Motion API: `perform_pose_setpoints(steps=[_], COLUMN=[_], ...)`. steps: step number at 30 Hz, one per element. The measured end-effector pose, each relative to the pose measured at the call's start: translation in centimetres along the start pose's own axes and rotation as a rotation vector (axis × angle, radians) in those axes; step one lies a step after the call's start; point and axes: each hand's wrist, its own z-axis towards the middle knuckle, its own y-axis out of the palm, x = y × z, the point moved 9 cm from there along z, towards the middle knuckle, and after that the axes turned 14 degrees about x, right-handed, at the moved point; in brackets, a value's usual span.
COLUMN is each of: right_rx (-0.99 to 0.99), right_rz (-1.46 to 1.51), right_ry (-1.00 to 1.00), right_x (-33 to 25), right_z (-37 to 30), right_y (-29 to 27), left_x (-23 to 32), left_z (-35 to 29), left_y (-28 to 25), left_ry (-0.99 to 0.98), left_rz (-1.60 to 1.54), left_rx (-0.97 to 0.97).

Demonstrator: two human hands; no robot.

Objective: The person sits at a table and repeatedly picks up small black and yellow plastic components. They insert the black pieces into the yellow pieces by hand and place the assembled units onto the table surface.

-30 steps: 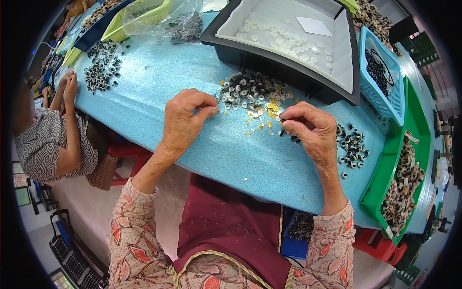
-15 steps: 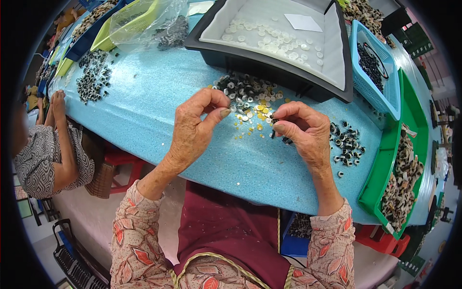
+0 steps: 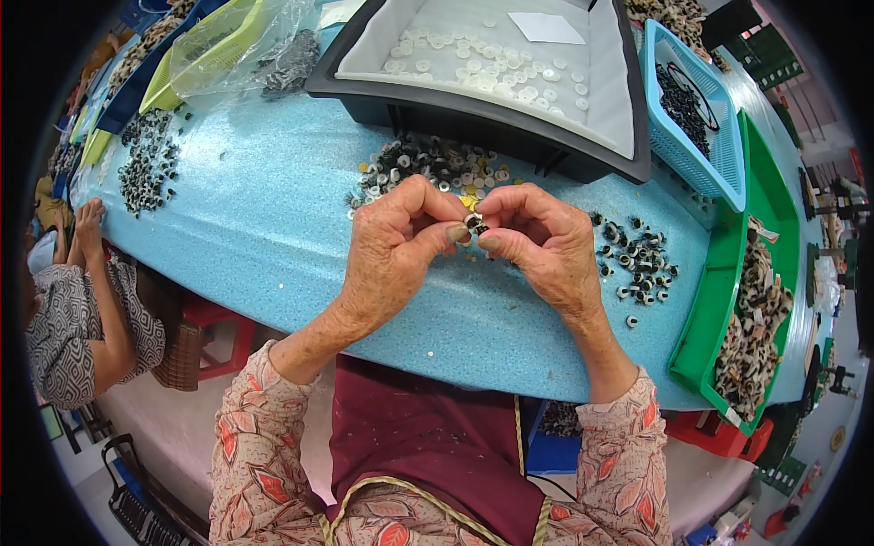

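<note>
In front of me my left hand (image 3: 390, 244) and my right hand (image 3: 549, 247) meet, fingertips almost touching. Between them is a small black-and-white plastic piece (image 3: 473, 222), pinched by thumb and forefinger on each side. My fingers cover part of it, so its exact shape is hard to make out. Just beyond the hands lies a heap of black pieces and white rings (image 3: 423, 162), with small yellow bits (image 3: 470, 196) at its near side. To the right of my right hand is a scattered group of black-and-white pieces (image 3: 640, 264).
A black tray (image 3: 510, 116) lined in white holds pale discs behind the heap. Right of it stand a light-blue basket (image 3: 728, 164) and a green tray (image 3: 706, 350) with spotted plush parts. Another pile of small pieces (image 3: 146, 164) lies left, near a seated person (image 3: 82, 328).
My hands were apart and have come together, the left moving right and the right moving slightly left. The small piece is now between both sets of fingertips. The whole view has shifted slightly.
</note>
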Motion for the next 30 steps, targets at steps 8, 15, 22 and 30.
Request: perform_pose_setpoints(steps=[8,15,22,30], right_rx=[-0.066,-0.013,0.057,0.207], right_rz=[-0.401,-0.014,0.070,-0.051], right_ry=[-0.433,-0.199,-0.064,-0.084], right_x=[-2.9,-3.3,-2.8,-2.0], right_z=[-0.2,0.5,0.9,1.0], right_y=[0.7,-2.7,-4.1,-5.3], left_x=[-1.8,0.8,1.1,1.2], left_z=[0.3,2.0,2.1,1.7], left_y=[0.3,-3.1,-4.7,-4.3], left_ry=[-0.253,0.083,0.144,0.169], left_rz=[-0.264,-0.136,-0.021,0.047], left_rx=[-0.044,0.187,0.355,0.348])
